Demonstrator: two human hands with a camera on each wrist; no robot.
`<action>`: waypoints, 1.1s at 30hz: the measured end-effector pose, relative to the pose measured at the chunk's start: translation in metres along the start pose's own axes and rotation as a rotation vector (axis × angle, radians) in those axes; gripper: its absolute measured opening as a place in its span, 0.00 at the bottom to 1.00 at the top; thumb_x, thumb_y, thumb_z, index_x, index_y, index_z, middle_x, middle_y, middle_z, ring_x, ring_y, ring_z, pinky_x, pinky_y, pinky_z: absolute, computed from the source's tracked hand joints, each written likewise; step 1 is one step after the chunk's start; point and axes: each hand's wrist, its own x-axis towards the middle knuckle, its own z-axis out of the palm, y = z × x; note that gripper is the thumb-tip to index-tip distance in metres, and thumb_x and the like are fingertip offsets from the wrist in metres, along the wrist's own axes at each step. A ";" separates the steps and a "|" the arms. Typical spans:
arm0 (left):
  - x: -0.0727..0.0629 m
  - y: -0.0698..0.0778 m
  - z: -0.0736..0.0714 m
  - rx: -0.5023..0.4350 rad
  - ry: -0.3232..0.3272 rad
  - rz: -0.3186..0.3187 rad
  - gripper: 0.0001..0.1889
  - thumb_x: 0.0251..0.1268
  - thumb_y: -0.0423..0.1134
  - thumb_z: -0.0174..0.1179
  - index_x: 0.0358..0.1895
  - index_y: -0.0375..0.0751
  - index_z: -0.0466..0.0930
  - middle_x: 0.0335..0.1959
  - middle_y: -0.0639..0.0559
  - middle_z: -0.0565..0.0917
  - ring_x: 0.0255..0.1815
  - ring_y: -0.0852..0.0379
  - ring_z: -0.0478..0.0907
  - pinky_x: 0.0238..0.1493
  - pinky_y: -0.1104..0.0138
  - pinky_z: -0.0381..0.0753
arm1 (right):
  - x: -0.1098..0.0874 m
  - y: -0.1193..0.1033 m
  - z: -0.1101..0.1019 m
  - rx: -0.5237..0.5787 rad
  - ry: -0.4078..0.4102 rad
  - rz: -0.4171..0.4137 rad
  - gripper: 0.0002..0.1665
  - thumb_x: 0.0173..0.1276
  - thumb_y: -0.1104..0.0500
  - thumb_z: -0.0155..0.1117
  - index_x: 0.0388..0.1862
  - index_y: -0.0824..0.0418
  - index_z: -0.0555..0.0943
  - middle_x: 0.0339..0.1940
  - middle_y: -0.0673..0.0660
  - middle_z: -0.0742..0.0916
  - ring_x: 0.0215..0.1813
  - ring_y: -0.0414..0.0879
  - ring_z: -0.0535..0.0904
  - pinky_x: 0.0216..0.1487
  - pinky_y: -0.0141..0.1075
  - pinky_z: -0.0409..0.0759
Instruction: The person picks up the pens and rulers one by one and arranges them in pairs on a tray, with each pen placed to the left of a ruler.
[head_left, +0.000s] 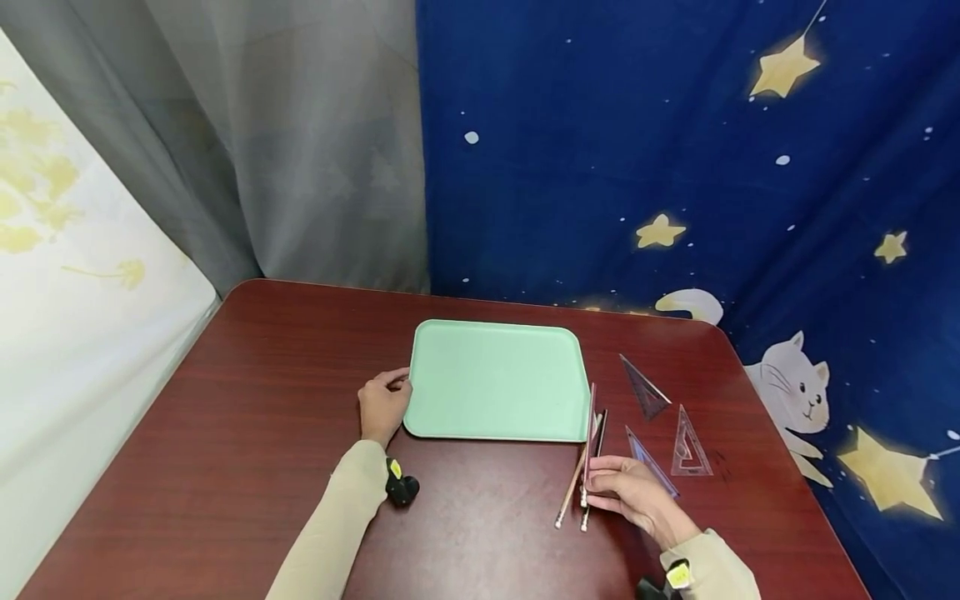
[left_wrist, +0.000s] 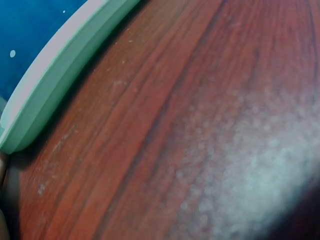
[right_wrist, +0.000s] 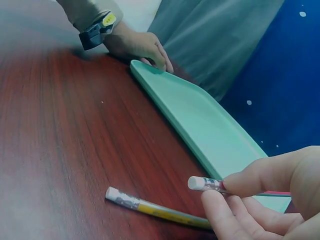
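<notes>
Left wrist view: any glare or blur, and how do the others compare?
Left wrist: pale glare on the table at lower right, nearby grain blurred; head: mild sheen on the table, tray outline clear; right wrist: upper left hazy, held pencil fairly crisp.

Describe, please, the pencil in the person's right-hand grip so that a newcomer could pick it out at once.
Find the mint-green tray on the reddish-brown table. By its near right corner, the right-hand grip pinches one pencil with a white eraser. Its pinkish-red barrel sets it apart from the other pencils beside it.
</notes>
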 end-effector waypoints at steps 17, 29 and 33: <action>0.001 0.000 0.001 -0.031 -0.022 0.007 0.12 0.62 0.36 0.57 0.46 0.44 0.87 0.37 0.47 0.86 0.36 0.53 0.81 0.38 0.64 0.78 | 0.036 -0.024 0.041 -0.037 0.015 -0.024 0.26 0.57 0.76 0.56 0.55 0.84 0.65 0.30 0.53 0.81 0.31 0.40 0.82 0.36 0.31 0.83; -0.002 0.002 0.000 -0.037 -0.024 0.019 0.12 0.63 0.35 0.57 0.46 0.42 0.86 0.37 0.46 0.85 0.34 0.54 0.81 0.36 0.65 0.78 | 0.063 -0.034 0.073 -0.039 0.048 -0.035 0.22 0.57 0.77 0.56 0.52 0.81 0.67 0.29 0.55 0.80 0.29 0.40 0.80 0.35 0.31 0.83; -0.002 0.001 -0.001 -0.033 -0.025 0.024 0.13 0.63 0.35 0.57 0.47 0.41 0.86 0.38 0.46 0.85 0.35 0.54 0.81 0.37 0.64 0.78 | 0.071 -0.037 0.080 -0.037 0.041 -0.039 0.22 0.57 0.77 0.56 0.51 0.81 0.68 0.31 0.56 0.79 0.30 0.41 0.80 0.35 0.31 0.83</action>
